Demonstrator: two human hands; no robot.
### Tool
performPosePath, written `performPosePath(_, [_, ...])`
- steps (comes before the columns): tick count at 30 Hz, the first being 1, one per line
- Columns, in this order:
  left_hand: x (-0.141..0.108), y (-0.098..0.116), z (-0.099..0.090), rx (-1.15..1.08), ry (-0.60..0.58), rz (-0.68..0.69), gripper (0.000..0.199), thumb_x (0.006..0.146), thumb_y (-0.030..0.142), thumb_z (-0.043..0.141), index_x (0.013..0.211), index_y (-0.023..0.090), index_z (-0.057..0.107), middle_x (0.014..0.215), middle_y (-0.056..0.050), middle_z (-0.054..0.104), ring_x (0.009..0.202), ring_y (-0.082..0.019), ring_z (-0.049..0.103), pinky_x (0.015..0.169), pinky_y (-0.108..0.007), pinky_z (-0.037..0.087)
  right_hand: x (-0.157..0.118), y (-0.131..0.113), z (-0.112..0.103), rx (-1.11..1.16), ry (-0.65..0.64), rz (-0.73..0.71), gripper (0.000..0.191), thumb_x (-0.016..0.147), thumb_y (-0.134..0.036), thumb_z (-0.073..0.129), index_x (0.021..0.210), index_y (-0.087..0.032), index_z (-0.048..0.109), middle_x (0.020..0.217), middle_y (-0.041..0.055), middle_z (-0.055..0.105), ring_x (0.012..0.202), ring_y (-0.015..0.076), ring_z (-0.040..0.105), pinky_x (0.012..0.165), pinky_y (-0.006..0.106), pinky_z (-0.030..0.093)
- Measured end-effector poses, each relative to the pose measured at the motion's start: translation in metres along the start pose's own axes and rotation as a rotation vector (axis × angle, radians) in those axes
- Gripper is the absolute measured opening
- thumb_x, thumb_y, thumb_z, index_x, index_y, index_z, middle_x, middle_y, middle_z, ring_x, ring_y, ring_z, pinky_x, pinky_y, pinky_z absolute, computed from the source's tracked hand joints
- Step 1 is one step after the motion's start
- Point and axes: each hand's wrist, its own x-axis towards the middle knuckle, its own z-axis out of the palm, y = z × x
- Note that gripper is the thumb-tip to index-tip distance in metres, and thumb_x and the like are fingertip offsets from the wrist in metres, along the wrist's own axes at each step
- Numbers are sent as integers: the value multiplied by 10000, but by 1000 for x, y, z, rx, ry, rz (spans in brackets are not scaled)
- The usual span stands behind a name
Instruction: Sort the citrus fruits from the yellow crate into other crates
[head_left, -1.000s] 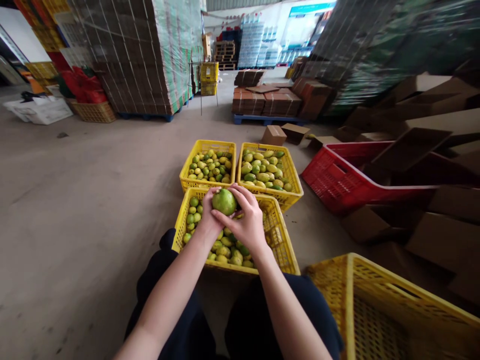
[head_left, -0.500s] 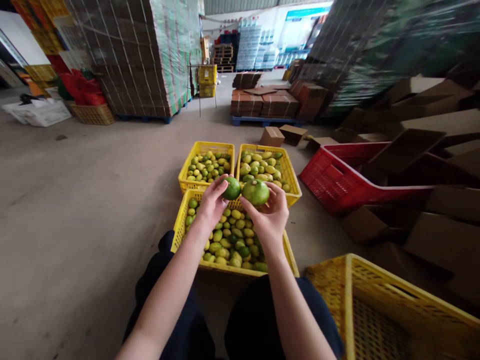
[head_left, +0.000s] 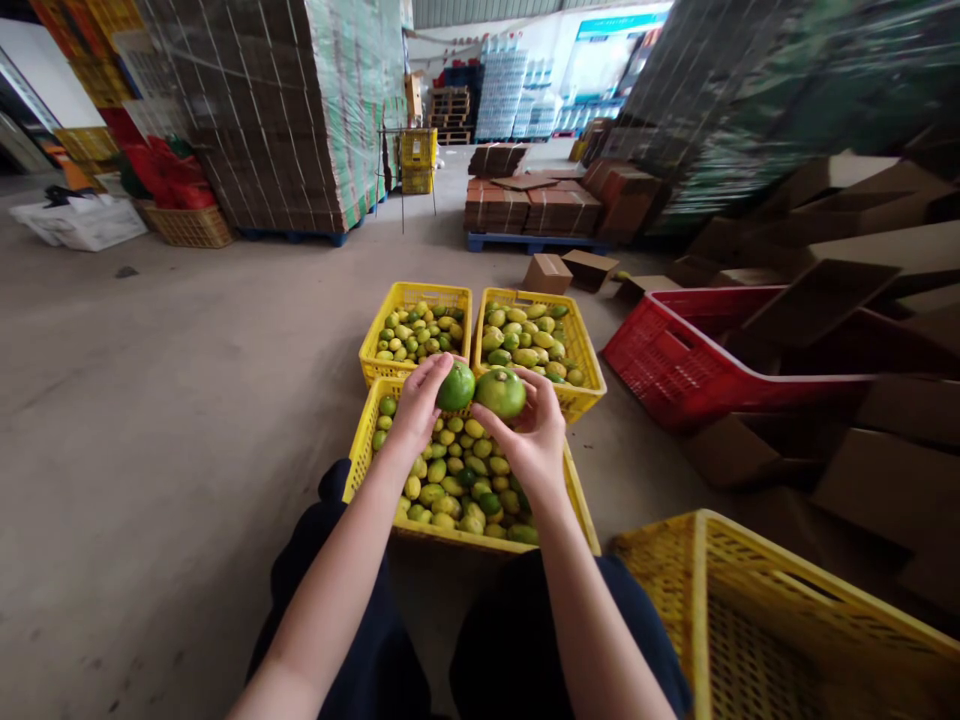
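Two tall film-wrapped stacks, one on the left (head_left: 262,120) and one on the right (head_left: 735,90), at either side of the concrete floor (head_left: 187,380). At right, a heap of brown cardboard boxes (head_left: 870,480) around a red plastic crate (head_left: 652,355). Farther back, brown flattened cartons (head_left: 562,210) on a blue pallet (head_left: 517,243).

At lower right, a yellow slatted plastic crate (head_left: 664,570), only partly in view. At centre, three yellow perforated plastic crates holding mixed yellow and green fruit (head_left: 446,485): far-left crate (head_left: 431,287) and far-right crate (head_left: 583,340) side by side, near crate (head_left: 363,450) in front of both.

Above the near crate, bare right hand (head_left: 538,430), partly closed, thumb and fingers around a pale green round fruit (head_left: 501,394); bare left hand (head_left: 417,408), likewise partly closed, thumb and fingers gripping a smaller, darker green round fruit (head_left: 456,387). Both held fruits level and just beside each other, contact between them impossible to tell; stem end of the paler one facing upward.
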Motion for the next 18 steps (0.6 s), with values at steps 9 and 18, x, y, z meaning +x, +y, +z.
performPosePath(9, [5,-5,-5,194,64,-202,440,851,450,347,757,154,658,696,-54,652,657,-164,614,475,-212,416,4,-7,7,215,-60,481,316,649,-439,715,856,-228,604,677,-28,611,460,132,552,360,255,470])
performPosePath(18, [4,-4,-4,238,27,-327,420,790,536,441,795,158,624,672,-70,638,575,-178,608,390,-218,347,8,-2,6,339,-146,670,353,690,-530,627,799,-197,583,512,-11,586,331,157,512,264,257,369])
